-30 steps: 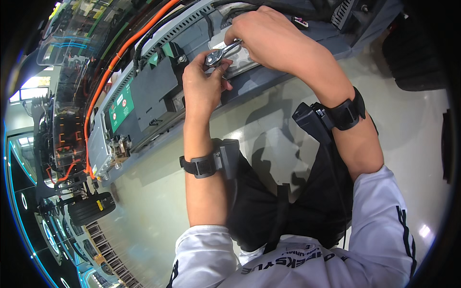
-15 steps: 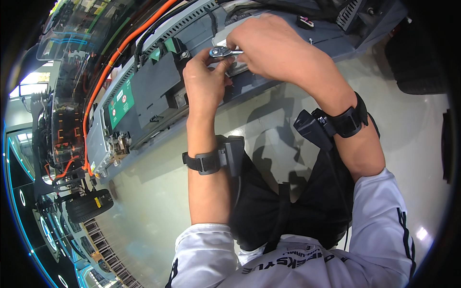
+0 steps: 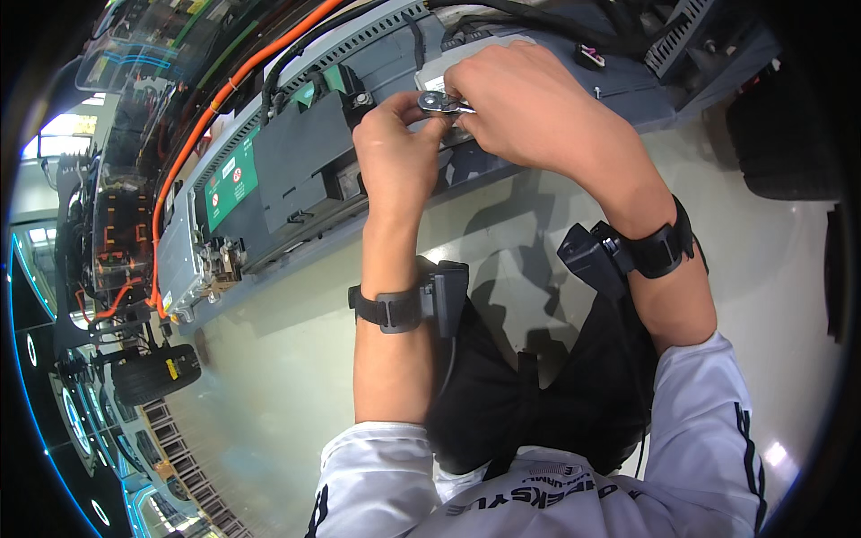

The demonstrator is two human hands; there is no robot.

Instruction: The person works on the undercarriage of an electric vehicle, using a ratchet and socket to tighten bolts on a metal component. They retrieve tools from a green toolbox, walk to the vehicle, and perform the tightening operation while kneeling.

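Two hands meet at twelve o'clock: the right hand (image 3: 538, 103) grips a small chrome ratchet wrench (image 3: 441, 102), left hand (image 3: 395, 148) fingertips pinching its head against the grey battery tray (image 3: 377, 54). Fastener-turning seems underway; next swing needs steady seating.

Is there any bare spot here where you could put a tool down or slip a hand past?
The pale floor between the grey chassis edge and the person's knees lies bare. Up on the chassis it is crowded: the black battery, orange cable and black hoses pack it, and the left hand and right hand meet around the ratchet.
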